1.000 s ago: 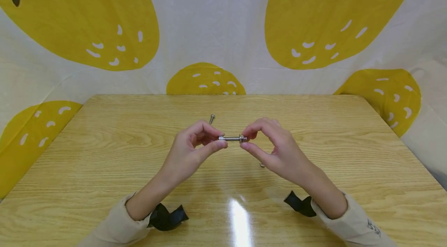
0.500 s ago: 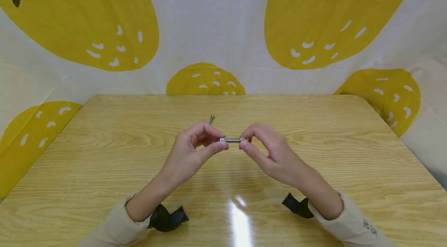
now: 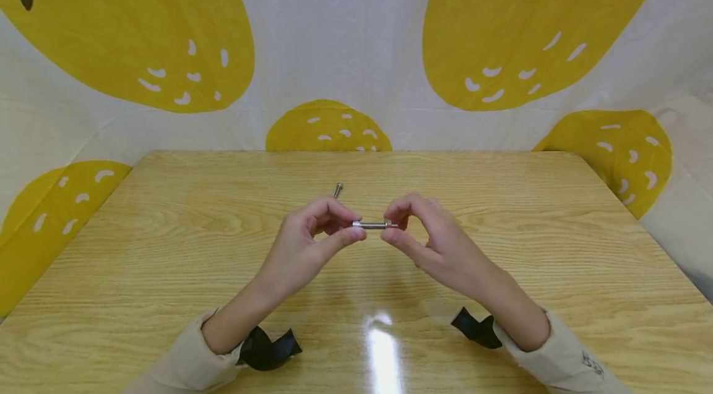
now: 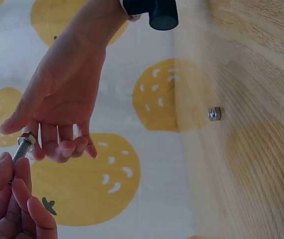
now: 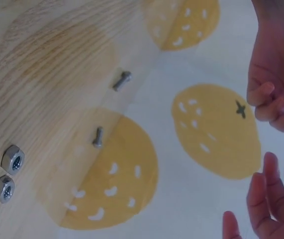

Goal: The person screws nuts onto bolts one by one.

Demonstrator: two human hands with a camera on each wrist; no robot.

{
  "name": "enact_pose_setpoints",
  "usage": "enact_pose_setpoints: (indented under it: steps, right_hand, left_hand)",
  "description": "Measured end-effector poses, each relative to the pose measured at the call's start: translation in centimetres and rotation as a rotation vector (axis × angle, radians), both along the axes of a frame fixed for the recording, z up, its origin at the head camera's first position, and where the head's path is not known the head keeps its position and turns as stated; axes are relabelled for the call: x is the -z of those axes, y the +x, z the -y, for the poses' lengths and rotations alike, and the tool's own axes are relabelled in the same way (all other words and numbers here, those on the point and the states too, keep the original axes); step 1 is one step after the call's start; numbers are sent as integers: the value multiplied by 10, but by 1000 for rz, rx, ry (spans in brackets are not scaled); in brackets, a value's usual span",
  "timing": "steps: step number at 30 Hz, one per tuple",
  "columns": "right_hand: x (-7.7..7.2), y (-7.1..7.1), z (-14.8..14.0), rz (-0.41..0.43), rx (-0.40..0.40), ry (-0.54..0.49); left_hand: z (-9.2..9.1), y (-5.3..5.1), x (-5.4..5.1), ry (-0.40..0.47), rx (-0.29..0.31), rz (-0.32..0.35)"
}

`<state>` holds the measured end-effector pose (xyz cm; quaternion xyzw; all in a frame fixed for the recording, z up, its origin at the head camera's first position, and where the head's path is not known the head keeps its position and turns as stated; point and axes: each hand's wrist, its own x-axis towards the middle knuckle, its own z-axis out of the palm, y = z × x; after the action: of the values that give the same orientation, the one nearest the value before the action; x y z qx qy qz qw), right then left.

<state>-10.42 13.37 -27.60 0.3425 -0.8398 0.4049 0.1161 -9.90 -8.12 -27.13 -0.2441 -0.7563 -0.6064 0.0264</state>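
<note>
Near the middle of the head view, my left hand (image 3: 303, 236) pinches a silver bolt (image 3: 372, 226) by its head between thumb and fingers. The bolt lies level, its threaded end pointing right. On that end sits a hex nut (image 3: 388, 223), with a bit of thread sticking out past it. My right hand (image 3: 445, 236) has its thumb and index finger at opposite sides of the nut. From the left wrist view, the nut (image 4: 27, 138) shows clearly on the bolt shank (image 4: 20, 150). The right wrist view cuts off most of the bolt.
Two loose hex nuts (image 5: 13, 159) lie side by side on the wooden table (image 3: 167, 227). Farther off are two small screws (image 5: 122, 80); one screw (image 3: 338, 189) shows behind my left hand. A fruit-patterned cloth (image 3: 334, 41) hangs along the back edge.
My right thumb and fingers have shifted round the nut, first covering more of it, then less. The bolt has moved slightly right and down. My left hand keeps its pinch.
</note>
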Motion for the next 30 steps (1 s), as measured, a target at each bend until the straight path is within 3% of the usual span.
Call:
enact_pose_setpoints:
  steps: [9, 26, 30]
  right_hand:
    - [-1, -3, 0, -202, -80, -85]
    - [5, -4, 3, -163, -51, -37]
    - [3, -3, 2, -127, -9, -1]
  left_hand:
    - [1, 0, -1, 5, -10, 12]
    - [-1, 1, -1, 18, 0, 14]
    - [-1, 1, -1, 18, 1, 18]
